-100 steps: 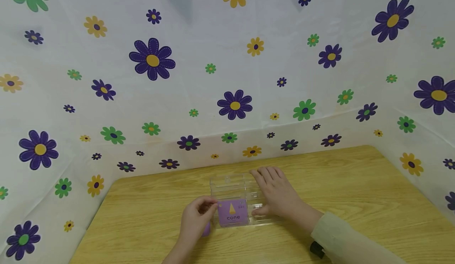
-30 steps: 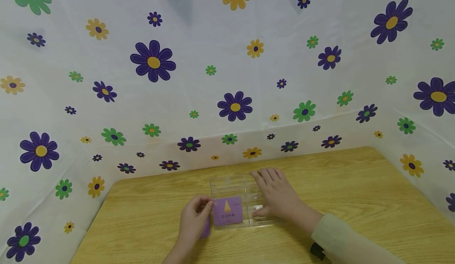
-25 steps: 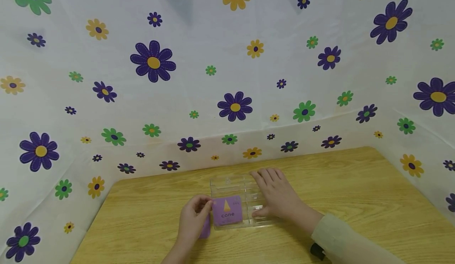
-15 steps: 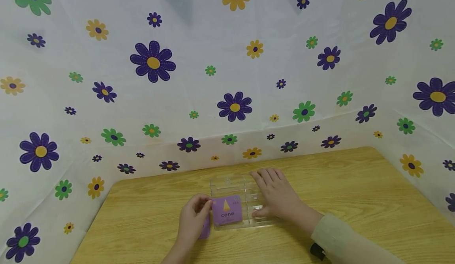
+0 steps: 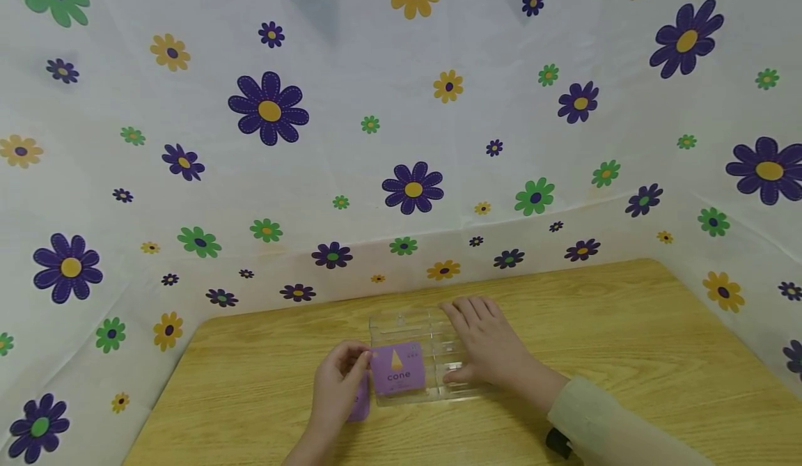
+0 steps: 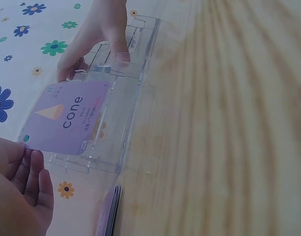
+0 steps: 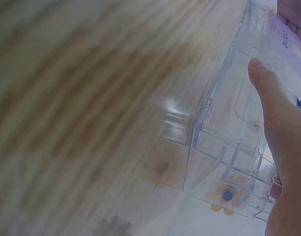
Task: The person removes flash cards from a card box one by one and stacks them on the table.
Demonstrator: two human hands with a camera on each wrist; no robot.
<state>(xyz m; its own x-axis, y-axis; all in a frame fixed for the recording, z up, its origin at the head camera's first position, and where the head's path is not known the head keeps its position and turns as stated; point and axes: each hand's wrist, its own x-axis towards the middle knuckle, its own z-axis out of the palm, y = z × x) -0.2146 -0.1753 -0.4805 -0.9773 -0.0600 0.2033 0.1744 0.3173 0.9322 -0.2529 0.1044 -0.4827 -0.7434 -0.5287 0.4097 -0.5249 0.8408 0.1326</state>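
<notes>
My left hand pinches the near left corner of a purple flashcard, printed with a yellow cone and the word "cone". The card is tilted over the left part of a clear plastic box. Beneath my left hand, a stack of purple cards lies on the table, partly hidden; its layered edges show in the left wrist view. My right hand spans the box's right part and grips it, thumb on the near side and fingers over the far side.
The wooden table stretches to both sides. White cloth with printed flowers stands behind it and at the left and right. A small black object shows under the right sleeve.
The cone card has shifted left and slightly upward with my left hand, and more of the stack beneath shows. My right hand and the box stay in place.
</notes>
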